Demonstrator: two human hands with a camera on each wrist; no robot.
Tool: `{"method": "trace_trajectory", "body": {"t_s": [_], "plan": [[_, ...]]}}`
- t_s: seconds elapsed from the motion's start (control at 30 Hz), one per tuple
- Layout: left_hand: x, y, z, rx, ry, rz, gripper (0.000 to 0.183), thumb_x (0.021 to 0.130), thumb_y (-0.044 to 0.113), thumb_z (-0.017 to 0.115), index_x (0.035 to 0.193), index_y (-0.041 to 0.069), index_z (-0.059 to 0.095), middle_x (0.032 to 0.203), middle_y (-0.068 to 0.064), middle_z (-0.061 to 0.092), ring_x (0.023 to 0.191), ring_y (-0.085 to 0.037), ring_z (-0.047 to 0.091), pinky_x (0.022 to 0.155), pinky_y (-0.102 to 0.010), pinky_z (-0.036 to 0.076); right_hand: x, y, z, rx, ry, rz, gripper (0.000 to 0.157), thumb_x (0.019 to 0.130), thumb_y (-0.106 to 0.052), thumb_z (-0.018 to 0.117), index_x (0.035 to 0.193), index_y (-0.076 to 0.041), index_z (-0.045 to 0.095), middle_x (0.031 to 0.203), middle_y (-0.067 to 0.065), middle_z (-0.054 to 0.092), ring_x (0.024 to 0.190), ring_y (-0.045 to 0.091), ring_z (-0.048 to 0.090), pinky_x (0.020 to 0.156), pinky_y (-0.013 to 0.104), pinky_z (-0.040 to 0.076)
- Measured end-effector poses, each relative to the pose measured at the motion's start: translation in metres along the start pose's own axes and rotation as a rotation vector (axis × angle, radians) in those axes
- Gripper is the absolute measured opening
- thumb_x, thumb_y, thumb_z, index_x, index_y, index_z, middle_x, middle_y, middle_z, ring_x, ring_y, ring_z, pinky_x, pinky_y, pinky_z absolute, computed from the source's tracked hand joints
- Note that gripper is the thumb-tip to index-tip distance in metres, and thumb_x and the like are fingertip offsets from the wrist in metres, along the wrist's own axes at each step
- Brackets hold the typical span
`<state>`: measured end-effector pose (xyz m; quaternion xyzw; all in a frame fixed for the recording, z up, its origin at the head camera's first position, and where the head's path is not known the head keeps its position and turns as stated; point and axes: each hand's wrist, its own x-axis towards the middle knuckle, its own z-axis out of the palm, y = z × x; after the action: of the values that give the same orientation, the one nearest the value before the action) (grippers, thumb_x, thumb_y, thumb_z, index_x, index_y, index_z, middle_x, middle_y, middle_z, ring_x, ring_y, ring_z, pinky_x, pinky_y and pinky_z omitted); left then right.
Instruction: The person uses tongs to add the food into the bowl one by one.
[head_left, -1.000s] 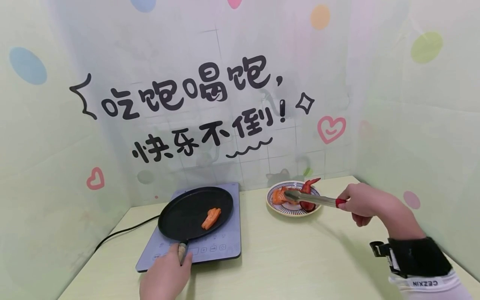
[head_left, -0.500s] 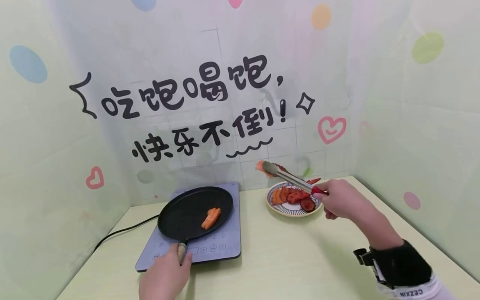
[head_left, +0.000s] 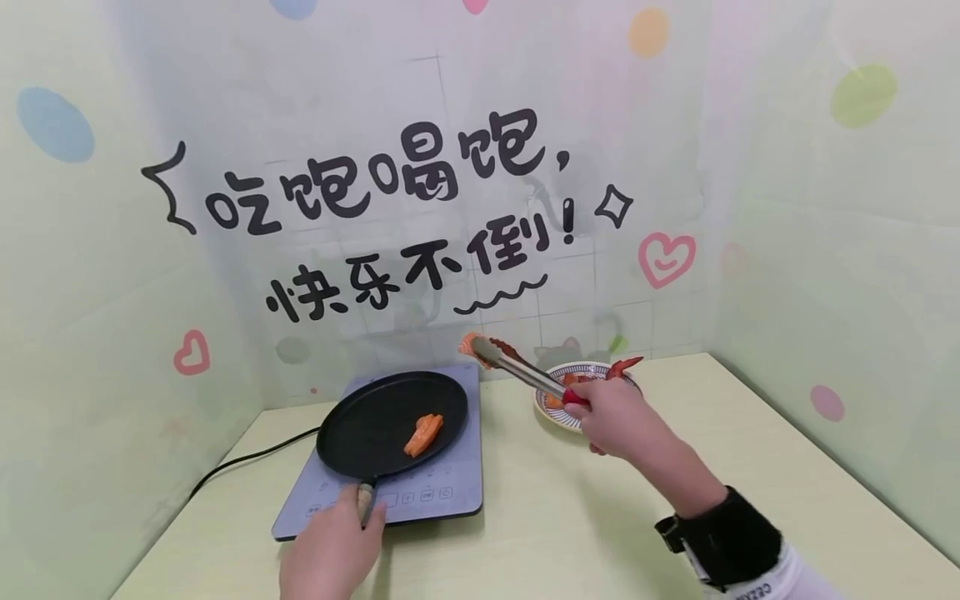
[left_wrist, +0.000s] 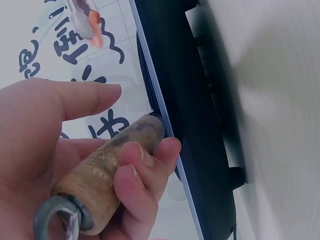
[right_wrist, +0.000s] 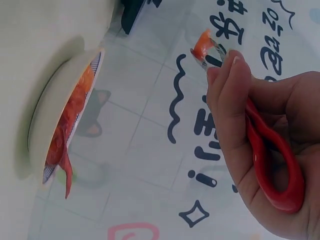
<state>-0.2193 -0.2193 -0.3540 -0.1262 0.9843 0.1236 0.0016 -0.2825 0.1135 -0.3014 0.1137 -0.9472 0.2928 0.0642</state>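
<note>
My left hand point(head_left: 332, 546) grips the wooden handle point(left_wrist: 107, 167) of a black frying pan point(head_left: 360, 425), its fingers curled round the wood in the left wrist view. One orange, salmon-like piece point(head_left: 424, 435) lies on the pan's right side. My right hand point(head_left: 621, 417) holds metal tongs point(head_left: 525, 369) by their red handles point(right_wrist: 275, 160). Between the tong tips is another orange piece point(right_wrist: 202, 44) with pale stripes, raised in the air right of the pan. Behind the right hand, partly hidden by it, a striped-rim plate point(head_left: 547, 410) bears more orange and red food pieces point(right_wrist: 72, 107).
The pan sits on a flat grey-purple induction cooker point(head_left: 468, 483) with touch keys along its front. A black cord point(head_left: 251, 460) runs left from it. A printed backdrop point(head_left: 420, 250) closes off the back and sides of the pale table point(head_left: 540, 533).
The tongs have lifted an orange piece off the plate and carried it left toward the pan, the right arm moving with them. The left hand and pan stay where they were.
</note>
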Motion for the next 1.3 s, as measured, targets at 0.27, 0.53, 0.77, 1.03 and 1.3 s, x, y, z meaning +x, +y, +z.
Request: {"method": "trace_trajectory", "body": {"t_s": [0.27, 0.53, 0.77, 1.03, 1.3], "plan": [[-0.002, 0.0, 0.001, -0.005, -0.002, -0.002, 0.069, 0.094, 0.048, 0.054, 0.137, -0.005, 0.045, 0.114, -0.026, 0.063, 0.096, -0.044, 0.06, 0.07, -0.058, 0.051, 0.011, -0.022, 0.034, -0.067, -0.009, -0.012, 0.016, 0.093, -0.022, 0.064, 0.102, -0.009, 0.066, 0.078, 0.004, 0.06, 0.055, 0.013, 0.057, 0.049, 0.026, 0.049], [-0.003, 0.002, 0.0, -0.006, 0.025, 0.015, 0.07, 0.095, 0.048, 0.052, 0.14, -0.005, 0.043, 0.118, -0.03, 0.059, 0.103, -0.049, 0.056, 0.074, -0.061, 0.049, 0.01, -0.026, 0.059, -0.228, 0.039, -0.143, 0.01, 0.092, -0.019, 0.065, 0.087, -0.011, 0.062, 0.067, -0.002, 0.056, 0.06, 0.017, 0.052, 0.055, 0.032, 0.048], [-0.003, 0.002, 0.0, 0.003, 0.004, 0.002, 0.07, 0.094, 0.048, 0.054, 0.138, -0.006, 0.044, 0.115, -0.028, 0.061, 0.099, -0.047, 0.058, 0.071, -0.059, 0.05, 0.009, -0.026, 0.074, -0.286, 0.025, -0.15, 0.011, 0.092, -0.021, 0.065, 0.087, -0.011, 0.062, 0.067, -0.002, 0.055, 0.06, 0.016, 0.051, 0.055, 0.03, 0.048], [-0.004, 0.002, -0.001, 0.0, 0.018, 0.003, 0.07, 0.095, 0.047, 0.053, 0.139, -0.006, 0.044, 0.116, -0.029, 0.061, 0.099, -0.048, 0.058, 0.073, -0.059, 0.05, 0.012, -0.025, 0.079, -0.292, 0.053, -0.171, 0.013, 0.091, -0.022, 0.066, 0.084, -0.013, 0.061, 0.066, -0.002, 0.054, 0.059, 0.016, 0.05, 0.055, 0.031, 0.047], [-0.004, 0.0, -0.001, -0.006, 0.018, 0.005, 0.069, 0.095, 0.047, 0.053, 0.139, -0.005, 0.044, 0.117, -0.03, 0.06, 0.1, -0.049, 0.057, 0.074, -0.059, 0.05, 0.013, -0.027, 0.076, -0.285, 0.019, -0.131, 0.013, 0.09, -0.023, 0.069, 0.091, -0.011, 0.064, 0.068, -0.001, 0.056, 0.06, 0.016, 0.051, 0.054, 0.027, 0.047]]}}
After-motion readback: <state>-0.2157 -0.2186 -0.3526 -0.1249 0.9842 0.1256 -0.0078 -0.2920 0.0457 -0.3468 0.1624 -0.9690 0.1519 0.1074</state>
